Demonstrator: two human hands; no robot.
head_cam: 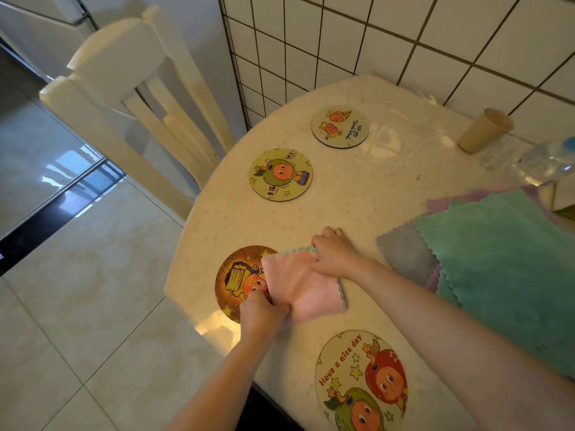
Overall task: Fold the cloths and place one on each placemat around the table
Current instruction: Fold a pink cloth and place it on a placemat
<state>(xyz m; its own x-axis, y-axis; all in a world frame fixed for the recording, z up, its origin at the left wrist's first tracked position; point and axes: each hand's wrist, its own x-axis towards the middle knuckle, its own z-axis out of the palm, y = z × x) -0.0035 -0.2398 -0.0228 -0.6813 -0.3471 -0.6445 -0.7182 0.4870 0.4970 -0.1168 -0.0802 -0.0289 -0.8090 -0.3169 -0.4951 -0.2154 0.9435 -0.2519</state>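
Note:
A folded pink cloth [303, 284] with a green underside lies partly over the orange round placemat [238, 275] at the table's left edge. My left hand [263, 312] grips its near corner. My right hand [337, 253] pinches its far right edge. Three more round cartoon placemats sit around the table: one near me reading "Have a nice day" [361, 381], one with a green figure [280, 174], and a small far one [340, 126]. None of those three carries a cloth. A stack of unfolded cloths, green [504, 259] on top of grey [406, 253] and purple, lies to the right.
A cream wooden chair [124, 98] stands at the table's far left. A paper cup [483, 130] and a clear plastic bottle [544, 160] sit by the tiled wall [404, 35]. The table's curved edge [180, 269] drops to a glossy tiled floor on the left.

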